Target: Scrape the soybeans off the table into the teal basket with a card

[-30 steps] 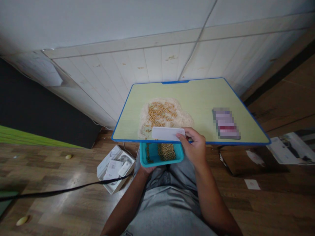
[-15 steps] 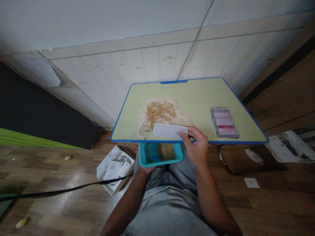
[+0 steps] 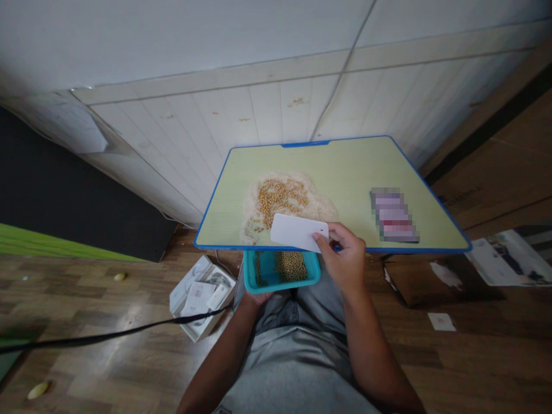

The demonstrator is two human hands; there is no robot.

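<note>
Between the thumb and fingers of my right hand (image 3: 345, 253) is a flat white card (image 3: 297, 231), tilted over the near edge of the small table (image 3: 349, 167). Just below that edge, my left hand (image 3: 259, 298) supports a turquoise plastic basket (image 3: 282, 284) from underneath; most of its fingers are hidden. Round yellowish beans (image 3: 291, 265) lie in the basket, mostly on its right side. On the tabletop, more yellow beans (image 3: 273, 198) are spread over a patch of pale grains (image 3: 317, 198), beyond the card.
A phone-like item with a blurred screen (image 3: 393, 215) lies at the table's right. On the floor are an open white box (image 3: 202, 296) with papers and cables, and a cardboard box (image 3: 422, 282). A black strap (image 3: 129, 331) crosses the lower left. A wall (image 3: 259, 115) stands behind the table.
The white card has tilted and shifted slightly right, its lower edge now reaching past the table's near edge. The basket and left hand have hardly moved.
</note>
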